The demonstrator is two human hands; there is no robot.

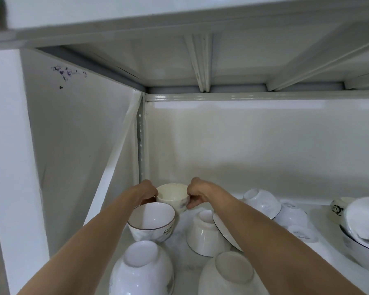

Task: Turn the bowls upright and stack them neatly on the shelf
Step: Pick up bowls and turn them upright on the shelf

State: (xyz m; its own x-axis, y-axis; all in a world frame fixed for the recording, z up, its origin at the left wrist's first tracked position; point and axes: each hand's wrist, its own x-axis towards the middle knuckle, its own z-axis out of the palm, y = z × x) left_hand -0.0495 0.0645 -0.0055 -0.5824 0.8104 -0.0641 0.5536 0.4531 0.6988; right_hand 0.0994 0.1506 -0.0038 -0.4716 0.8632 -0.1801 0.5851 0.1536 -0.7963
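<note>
Both hands reach deep into the white shelf [264, 150], bare forearms stretched forward and converging on a small cream bowl [172, 195] that sits upright near the back left corner. On its left rim the left hand [146, 191] curls its fingers over the edge, knuckles up, wrist bent slightly inward; the fingertips themselves are hidden behind the hand, so how far they wrap inside cannot be told. Opposite it, the right hand [197, 193] pinches the bowl's right rim, thumb below and fingers bent over the top, the forearm running diagonally from the lower right. Held between the two hands, the bowl appears to be at or just above the shelf floor, though its base is hidden by the bowl in front. Just in front of it stands an upright bowl with a dark rim and printed letters [151, 223]. Nearer the camera two white bowls lie upside down: one at lower left [141, 271] and one at lower right [232, 275]. Between the arms another inverted bowl [202, 233] leans against a dark-rimmed one. Further right lie more overturned bowls [261, 202], and at the far right a tilted stack of bowls [362, 226].
</note>
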